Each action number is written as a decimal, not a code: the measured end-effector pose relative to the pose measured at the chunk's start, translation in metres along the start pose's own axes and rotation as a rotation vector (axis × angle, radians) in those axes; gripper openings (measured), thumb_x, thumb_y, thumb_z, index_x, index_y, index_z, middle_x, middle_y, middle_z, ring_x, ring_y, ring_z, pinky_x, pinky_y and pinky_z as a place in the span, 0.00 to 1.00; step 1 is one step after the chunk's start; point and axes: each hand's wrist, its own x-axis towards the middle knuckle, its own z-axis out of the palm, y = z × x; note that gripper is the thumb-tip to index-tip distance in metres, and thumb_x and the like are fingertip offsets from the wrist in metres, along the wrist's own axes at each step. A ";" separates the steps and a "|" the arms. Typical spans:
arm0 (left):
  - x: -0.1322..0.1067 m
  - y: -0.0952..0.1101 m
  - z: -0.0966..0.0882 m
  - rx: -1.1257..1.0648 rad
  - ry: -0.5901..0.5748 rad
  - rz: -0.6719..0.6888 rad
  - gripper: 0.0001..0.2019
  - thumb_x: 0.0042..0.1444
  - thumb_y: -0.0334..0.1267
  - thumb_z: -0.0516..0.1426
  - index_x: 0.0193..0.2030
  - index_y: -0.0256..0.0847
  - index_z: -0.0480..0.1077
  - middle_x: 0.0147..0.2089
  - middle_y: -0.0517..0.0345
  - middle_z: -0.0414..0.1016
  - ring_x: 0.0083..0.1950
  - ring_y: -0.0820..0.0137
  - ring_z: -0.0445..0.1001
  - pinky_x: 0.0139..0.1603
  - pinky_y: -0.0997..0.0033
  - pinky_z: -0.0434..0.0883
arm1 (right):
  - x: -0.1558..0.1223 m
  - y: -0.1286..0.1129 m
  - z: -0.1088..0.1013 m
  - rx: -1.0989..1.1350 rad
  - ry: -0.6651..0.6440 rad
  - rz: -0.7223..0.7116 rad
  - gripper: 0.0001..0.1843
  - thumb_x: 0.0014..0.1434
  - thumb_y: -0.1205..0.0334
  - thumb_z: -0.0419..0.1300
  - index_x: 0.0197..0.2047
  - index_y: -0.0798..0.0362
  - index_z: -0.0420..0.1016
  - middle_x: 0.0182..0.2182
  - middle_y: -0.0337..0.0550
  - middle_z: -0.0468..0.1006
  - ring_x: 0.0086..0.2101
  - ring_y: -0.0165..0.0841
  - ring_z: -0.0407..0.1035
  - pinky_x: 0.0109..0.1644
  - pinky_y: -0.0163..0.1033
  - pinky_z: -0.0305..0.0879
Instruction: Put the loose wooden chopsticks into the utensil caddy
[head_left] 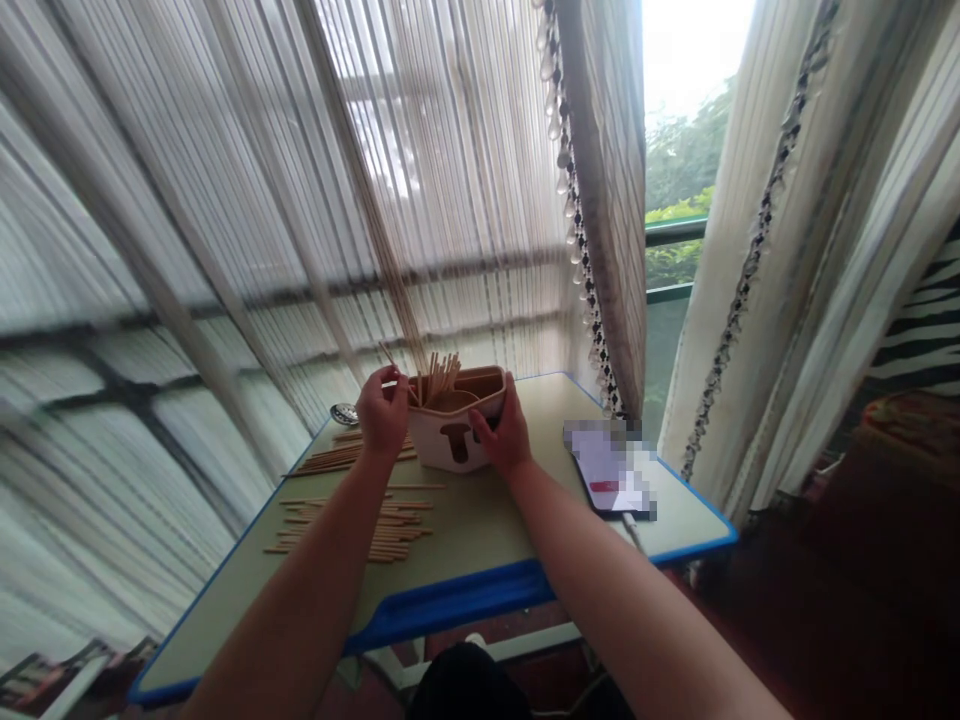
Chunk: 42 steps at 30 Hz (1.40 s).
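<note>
A white utensil holder with a brown inside stands on the table. Several chopsticks lean upright in its left part, and a divider and a rounded brown shape show within. My right hand is closed around the holder's right side, thumb on the front. At its left rim, my left hand pinches a thin chopstick that slants up to the left. Two groups of loose chopsticks lie left of the holder: a farther bunch and a nearer bunch, both partly covered by my left hand and forearm.
A metal slotted spoon rests by the table's left edge. On the right lies a phone with a white cable plugged in. The pale table has a blue rim. Striped curtains hang close behind it.
</note>
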 end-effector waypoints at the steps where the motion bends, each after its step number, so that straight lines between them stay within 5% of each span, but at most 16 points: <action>1: 0.000 0.000 0.000 -0.001 -0.004 -0.001 0.13 0.55 0.42 0.55 0.44 0.37 0.66 0.38 0.56 0.74 0.30 0.74 0.76 0.29 0.78 0.72 | -0.001 -0.001 -0.001 -0.009 -0.006 -0.006 0.48 0.53 0.47 0.58 0.67 0.59 0.39 0.62 0.60 0.54 0.61 0.45 0.51 0.62 0.52 0.54; 10: 0.000 0.000 -0.002 -0.011 -0.036 0.016 0.15 0.55 0.43 0.54 0.45 0.38 0.66 0.38 0.56 0.74 0.33 0.72 0.77 0.32 0.76 0.72 | -0.002 -0.010 -0.007 -0.083 -0.015 -0.120 0.49 0.53 0.51 0.60 0.67 0.58 0.35 0.65 0.60 0.47 0.64 0.44 0.43 0.64 0.55 0.51; 15: -0.001 -0.003 -0.003 0.020 -0.057 0.030 0.14 0.53 0.44 0.55 0.41 0.37 0.71 0.34 0.56 0.77 0.34 0.70 0.77 0.37 0.72 0.73 | 0.006 -0.012 -0.014 -0.106 0.009 -0.236 0.27 0.54 0.53 0.59 0.54 0.55 0.58 0.62 0.57 0.55 0.63 0.42 0.46 0.63 0.54 0.53; 19: -0.001 -0.004 -0.006 0.041 -0.096 0.070 0.13 0.51 0.43 0.56 0.39 0.37 0.73 0.33 0.55 0.78 0.35 0.69 0.77 0.39 0.71 0.72 | 0.012 -0.012 -0.019 -0.118 -0.027 -0.286 0.17 0.57 0.56 0.56 0.48 0.52 0.61 0.60 0.54 0.60 0.63 0.40 0.48 0.62 0.54 0.55; 31: -0.001 -0.005 -0.006 0.081 -0.147 0.181 0.16 0.52 0.38 0.55 0.49 0.38 0.67 0.34 0.58 0.75 0.32 0.72 0.74 0.39 0.71 0.71 | 0.009 -0.007 -0.018 -0.110 -0.022 -0.334 0.16 0.58 0.61 0.53 0.50 0.53 0.58 0.57 0.55 0.61 0.62 0.41 0.49 0.62 0.55 0.55; 37: -0.003 -0.004 -0.006 0.262 -0.055 0.280 0.12 0.51 0.34 0.55 0.43 0.38 0.70 0.35 0.53 0.76 0.43 0.64 0.72 0.50 0.62 0.67 | 0.009 -0.006 -0.018 -0.139 -0.018 -0.366 0.18 0.57 0.62 0.55 0.50 0.53 0.58 0.53 0.56 0.62 0.61 0.44 0.50 0.61 0.58 0.55; 42: -0.003 -0.006 -0.006 0.279 -0.139 0.198 0.10 0.51 0.35 0.55 0.41 0.39 0.73 0.35 0.54 0.77 0.39 0.66 0.74 0.45 0.65 0.69 | 0.009 -0.006 -0.018 -0.127 -0.024 -0.347 0.17 0.57 0.62 0.54 0.49 0.53 0.59 0.54 0.55 0.62 0.61 0.44 0.51 0.61 0.58 0.55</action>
